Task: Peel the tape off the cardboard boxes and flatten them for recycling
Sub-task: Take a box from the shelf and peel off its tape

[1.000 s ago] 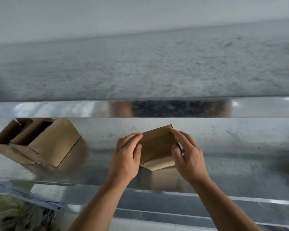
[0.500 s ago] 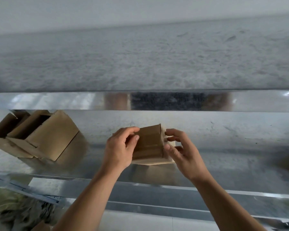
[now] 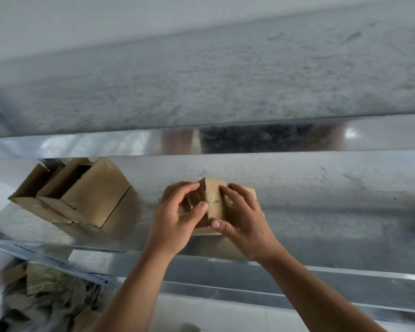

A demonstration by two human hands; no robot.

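Turning the box [image 3: 215,195] has brought its taped face round; left hand [image 3: 173,226] thumbs the tape [image 3: 193,201], right hand [image 3: 244,219] steadies, both grips grasping the box at the middle of the surface [image 3: 321,188], so peeling looks ready to start

You have no readable text, label, brand or number here. The small cardboard box [image 3: 215,194] that you hold carries a short row of dark specks across its upper face, but they are too small and blurred for you to read as letters or digits. The open cardboard boxes [image 3: 91,195] to your left show you only plain brown faces.
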